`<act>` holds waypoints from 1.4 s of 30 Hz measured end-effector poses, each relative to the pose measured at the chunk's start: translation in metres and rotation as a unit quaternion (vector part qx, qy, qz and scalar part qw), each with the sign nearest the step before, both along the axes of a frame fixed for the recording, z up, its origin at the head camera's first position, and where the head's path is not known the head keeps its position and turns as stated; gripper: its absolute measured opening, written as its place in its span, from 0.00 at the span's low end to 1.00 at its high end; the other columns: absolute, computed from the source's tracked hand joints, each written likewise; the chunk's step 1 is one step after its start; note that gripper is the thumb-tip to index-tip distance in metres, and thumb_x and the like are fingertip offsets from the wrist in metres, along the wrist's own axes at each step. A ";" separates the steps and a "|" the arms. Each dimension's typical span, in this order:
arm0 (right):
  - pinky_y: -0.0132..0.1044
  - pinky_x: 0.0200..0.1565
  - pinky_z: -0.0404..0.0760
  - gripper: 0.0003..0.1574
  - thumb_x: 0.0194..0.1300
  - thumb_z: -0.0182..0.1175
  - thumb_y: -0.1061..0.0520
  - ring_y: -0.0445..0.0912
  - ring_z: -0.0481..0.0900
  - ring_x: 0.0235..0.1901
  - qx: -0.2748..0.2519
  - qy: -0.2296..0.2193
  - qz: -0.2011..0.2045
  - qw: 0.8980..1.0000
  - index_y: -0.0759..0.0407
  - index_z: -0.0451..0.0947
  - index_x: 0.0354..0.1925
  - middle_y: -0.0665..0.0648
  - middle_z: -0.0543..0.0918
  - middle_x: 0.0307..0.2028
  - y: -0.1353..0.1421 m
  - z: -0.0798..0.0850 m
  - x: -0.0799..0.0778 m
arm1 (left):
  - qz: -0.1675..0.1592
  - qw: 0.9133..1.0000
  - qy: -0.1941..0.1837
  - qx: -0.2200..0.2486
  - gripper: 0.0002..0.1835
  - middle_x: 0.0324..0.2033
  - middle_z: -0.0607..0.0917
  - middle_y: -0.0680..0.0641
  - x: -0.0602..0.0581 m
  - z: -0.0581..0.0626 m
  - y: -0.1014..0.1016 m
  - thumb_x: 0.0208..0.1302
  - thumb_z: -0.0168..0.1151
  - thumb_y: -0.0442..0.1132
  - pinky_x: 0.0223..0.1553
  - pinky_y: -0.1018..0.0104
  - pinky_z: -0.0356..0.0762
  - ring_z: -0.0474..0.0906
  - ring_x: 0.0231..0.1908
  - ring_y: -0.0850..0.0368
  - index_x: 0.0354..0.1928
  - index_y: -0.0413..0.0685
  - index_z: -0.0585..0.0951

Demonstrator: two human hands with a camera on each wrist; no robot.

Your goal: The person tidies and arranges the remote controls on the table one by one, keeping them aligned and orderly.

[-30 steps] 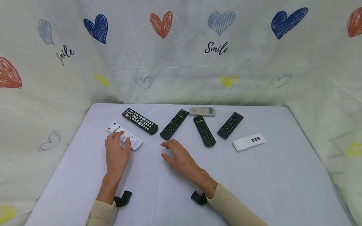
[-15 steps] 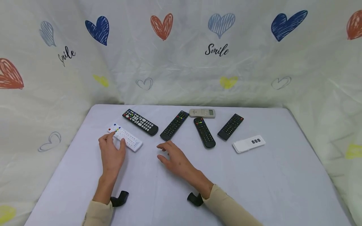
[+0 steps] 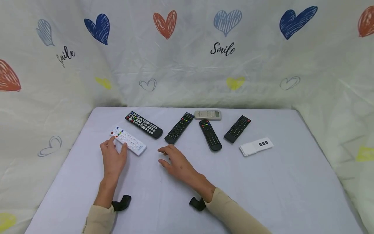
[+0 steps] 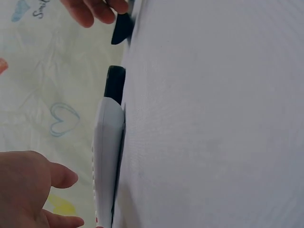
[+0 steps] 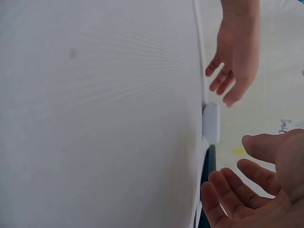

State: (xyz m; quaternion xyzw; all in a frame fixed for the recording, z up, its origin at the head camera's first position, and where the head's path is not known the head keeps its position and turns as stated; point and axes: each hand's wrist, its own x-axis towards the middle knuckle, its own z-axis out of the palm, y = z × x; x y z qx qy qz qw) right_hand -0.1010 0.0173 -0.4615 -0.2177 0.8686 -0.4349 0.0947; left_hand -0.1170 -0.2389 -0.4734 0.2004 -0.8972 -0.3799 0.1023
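A white remote control (image 3: pixel 129 141) with coloured buttons lies slanted at the left of the table. My left hand (image 3: pixel 112 161) hovers at its near side, thumb and fingers spread and relaxed. In the left wrist view, a gap shows between the thumb and the white remote (image 4: pixel 108 156). My right hand (image 3: pixel 178 165) is held over the table below a black remote (image 3: pixel 179 128), its fingers loosely bent around nothing. The right wrist view shows this right hand (image 5: pixel 261 185) with nothing in its palm. Another black remote (image 3: pixel 144 124) with white buttons lies behind the white one.
Farther right lie a black remote (image 3: pixel 210 135), a grey remote with a small display (image 3: pixel 208 115), another black remote (image 3: pixel 237 129) and a white remote with three dark buttons (image 3: pixel 256 147). A white cloth covers the table (image 3: pixel 263 195). A heart-print curtain (image 3: pixel 187 65) hangs behind.
My left hand has drawn back to the left, uncovering more of the white remote's buttons. The right hand has drifted slightly left. The remotes stay where they were.
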 end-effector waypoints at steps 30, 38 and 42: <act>0.37 0.59 0.81 0.25 0.74 0.64 0.55 0.46 0.81 0.59 0.018 -0.027 0.002 0.999 0.56 0.75 0.66 0.56 0.80 0.59 -0.026 -0.001 -0.010 | -0.019 0.998 -0.059 -0.007 0.39 0.66 0.67 0.30 -0.019 -0.001 -0.029 0.77 0.55 0.45 0.53 0.51 0.72 0.73 0.58 0.39 0.80 0.32 0.55; 0.36 0.59 0.81 0.26 0.74 0.64 0.54 0.46 0.81 0.60 0.033 -0.033 0.004 0.999 0.56 0.75 0.67 0.55 0.80 0.59 -0.030 -0.001 -0.011 | -0.020 0.998 -0.062 -0.003 0.40 0.65 0.67 0.30 -0.021 -0.001 -0.031 0.77 0.55 0.46 0.51 0.54 0.72 0.74 0.58 0.39 0.80 0.31 0.54; 0.35 0.58 0.81 0.27 0.75 0.64 0.53 0.45 0.81 0.59 0.037 -0.028 0.001 0.999 0.56 0.75 0.67 0.55 0.80 0.59 -0.034 -0.001 -0.011 | -0.021 0.998 -0.062 -0.003 0.40 0.65 0.68 0.30 -0.023 0.000 -0.032 0.77 0.56 0.46 0.49 0.56 0.72 0.74 0.58 0.39 0.80 0.31 0.54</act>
